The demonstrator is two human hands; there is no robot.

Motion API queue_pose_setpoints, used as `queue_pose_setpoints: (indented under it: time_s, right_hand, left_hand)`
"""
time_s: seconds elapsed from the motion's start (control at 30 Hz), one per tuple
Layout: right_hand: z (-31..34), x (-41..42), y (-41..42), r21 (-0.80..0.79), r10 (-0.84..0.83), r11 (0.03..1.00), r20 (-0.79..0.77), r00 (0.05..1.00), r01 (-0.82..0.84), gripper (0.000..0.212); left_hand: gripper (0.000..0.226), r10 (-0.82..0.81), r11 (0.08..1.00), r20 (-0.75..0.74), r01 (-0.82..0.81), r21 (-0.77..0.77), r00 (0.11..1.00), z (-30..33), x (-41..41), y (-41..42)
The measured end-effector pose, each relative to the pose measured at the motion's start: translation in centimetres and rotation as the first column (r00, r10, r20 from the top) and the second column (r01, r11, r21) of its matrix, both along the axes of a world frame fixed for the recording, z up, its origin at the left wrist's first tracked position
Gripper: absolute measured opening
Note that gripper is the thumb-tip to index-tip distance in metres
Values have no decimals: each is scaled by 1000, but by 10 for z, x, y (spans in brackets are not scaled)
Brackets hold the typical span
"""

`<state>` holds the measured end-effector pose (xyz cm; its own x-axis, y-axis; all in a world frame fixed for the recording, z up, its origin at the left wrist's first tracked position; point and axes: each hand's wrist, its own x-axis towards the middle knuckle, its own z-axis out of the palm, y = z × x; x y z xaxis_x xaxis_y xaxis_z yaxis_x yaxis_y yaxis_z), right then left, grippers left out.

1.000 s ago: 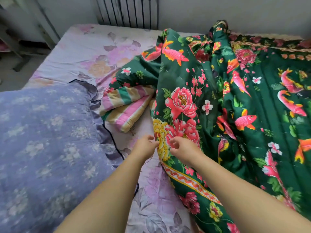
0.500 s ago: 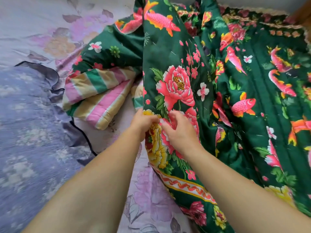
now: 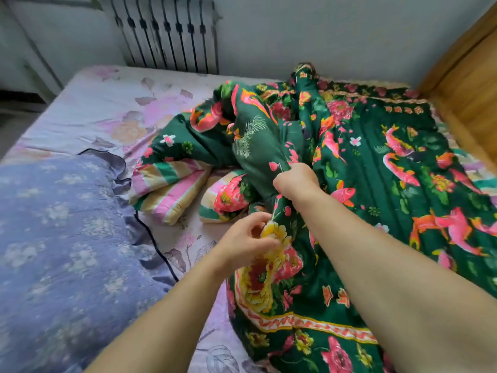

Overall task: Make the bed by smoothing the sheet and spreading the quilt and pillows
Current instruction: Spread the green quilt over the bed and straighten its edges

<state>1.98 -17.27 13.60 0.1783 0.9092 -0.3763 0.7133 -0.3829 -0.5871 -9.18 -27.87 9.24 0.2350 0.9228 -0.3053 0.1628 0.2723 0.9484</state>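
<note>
Early stage: quilt [image 3: 376,184] bunched at right, gripped in right hand [image 3: 297,181], pinched by left hand [image 3: 246,242]; sheet [image 3: 107,114] exposed, pillow [image 3: 61,238] unplaced.

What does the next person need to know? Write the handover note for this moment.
Right hand: grip closed on a fold of the green quilt, farther up the bed.
Left hand: pinching the quilt edge at the yellow flower.
Quilt: bunched mid-bed, striped underside showing; right part lies flat.
Blue pillow: near left, on the floral sheet.
Done: quilt edge found.
Left: spread quilt flat, smooth sheet, place pillow.
</note>
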Motion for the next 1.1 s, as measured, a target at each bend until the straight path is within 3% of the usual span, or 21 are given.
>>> queue_pose_setpoints:
  time_s: [0.07,0.13,0.23,0.3,0.43,0.47,0.53,0.57,0.67,0.73,0.87,0.97,1.1]
  right_hand:
    - [17,6,-14,73,-13,997,-106,994,21,19]
    - [33,9,-35,134,92,988,-146,985,-73,25]
    - [54,16,-73,204,298,945,-217,930,-256,25]
    - [59,20,-89,204,388,918,-282,878,-340,18]
    - [56,20,-105,149,381,925,-349,856,-351,25]
    - [53,19,-105,138,345,939,-370,863,-316,26]
    - [48,5,-107,144,256,966,-407,877,-215,26]
    - [46,-6,-108,157,210,975,-422,882,-158,25]
    - [47,-44,-109,176,141,982,-466,874,-64,24]
    - [51,-74,-109,185,134,982,-531,837,-40,21]
    - [69,-144,-110,213,166,977,-674,720,-25,19]
    - [78,-174,-106,182,188,980,-745,640,-77,22]
    - [64,-181,-100,107,170,986,-595,786,-132,26]
  left_hand:
    - [23,178,983,120,-170,-72,977,20,3,0]
    - [36,376,917,195,-333,-220,906,41,2,7]
    - [54,487,855,323,-369,-364,811,67,0,21]
    - [54,568,810,468,-357,-465,677,69,-5,28]
    - [17,740,658,338,-522,-542,582,57,-30,34]
    - [17,774,620,308,-563,-547,554,51,-40,39]
    - [52,810,582,316,-614,-533,494,42,-67,51]
    - [59,814,580,344,-636,-509,467,36,-83,61]
    - [32,793,597,414,-705,-383,446,83,-109,50]
    - [13,816,542,417,-779,-316,400,114,-124,41]
    - [24,832,417,465,-894,-163,303,157,-179,37]
    - [25,810,402,499,-912,-87,309,167,-214,41]
    - [22,821,447,429,-892,-70,378,148,-222,41]
